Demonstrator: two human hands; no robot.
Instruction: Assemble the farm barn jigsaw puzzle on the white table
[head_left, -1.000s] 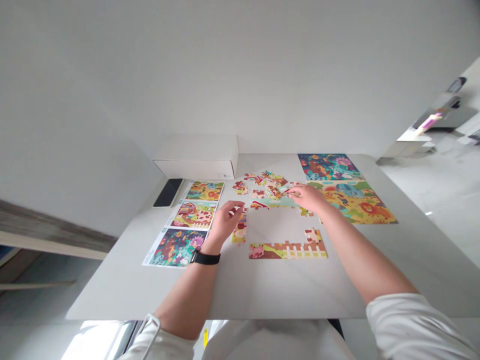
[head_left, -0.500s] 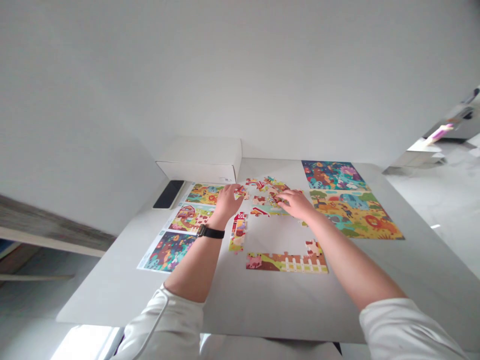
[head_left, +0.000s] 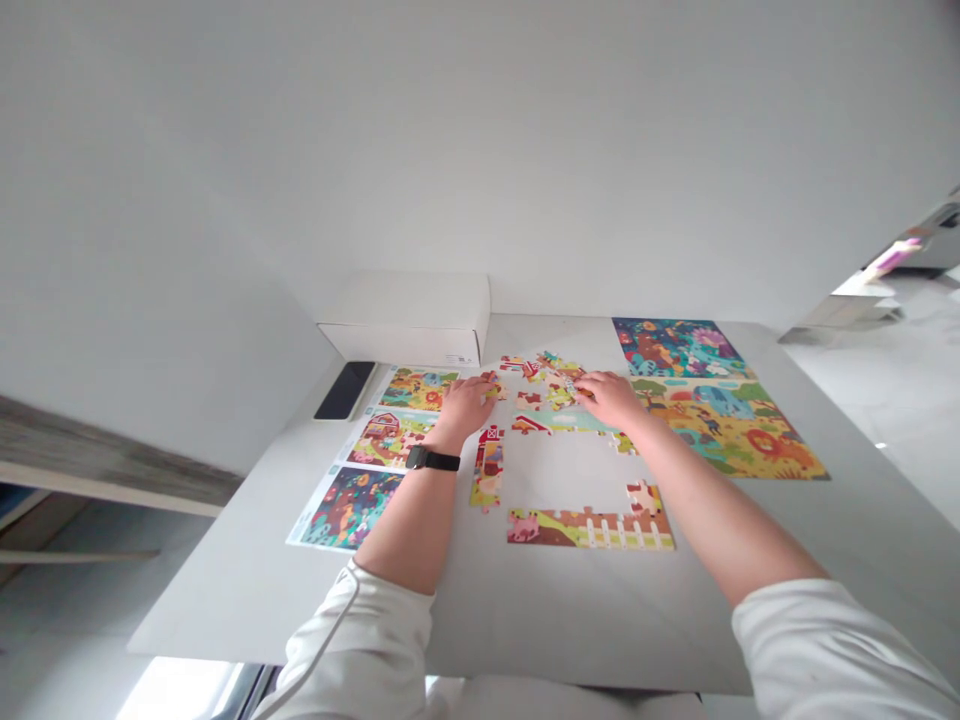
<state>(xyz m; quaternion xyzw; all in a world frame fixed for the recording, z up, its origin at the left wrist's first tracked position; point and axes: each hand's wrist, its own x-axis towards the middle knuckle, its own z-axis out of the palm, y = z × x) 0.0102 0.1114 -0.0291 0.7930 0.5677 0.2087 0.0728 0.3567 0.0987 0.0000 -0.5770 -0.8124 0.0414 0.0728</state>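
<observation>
My left hand [head_left: 466, 405], with a black watch on its wrist, has its fingers closed at the edge of a small puzzle piece [head_left: 493, 384]. Across from it my right hand [head_left: 609, 397] pinches a puzzle piece beside a pile of loose pieces [head_left: 555, 370]; the fingers partly hide it. Closer to me lies a partly joined farm puzzle: a bottom strip [head_left: 555, 530] with a pig and white fence, a left strip [head_left: 488, 470] with a red barn, and a pale top strip [head_left: 570, 421]. A cow piece [head_left: 643, 496] joins the bottom strip at the right.
On the left, a sheet with three printed pictures [head_left: 352, 507] lies near a dark phone [head_left: 345, 390]. Behind stands a white box [head_left: 405, 343] against the wall. To the right are a dark-blue animal puzzle [head_left: 679, 347] and a yellow safari puzzle [head_left: 731, 430].
My right hand has drawn slightly right and back from the loose pile. My left hand has settled lower over its piece. The whole view has shifted a little.
</observation>
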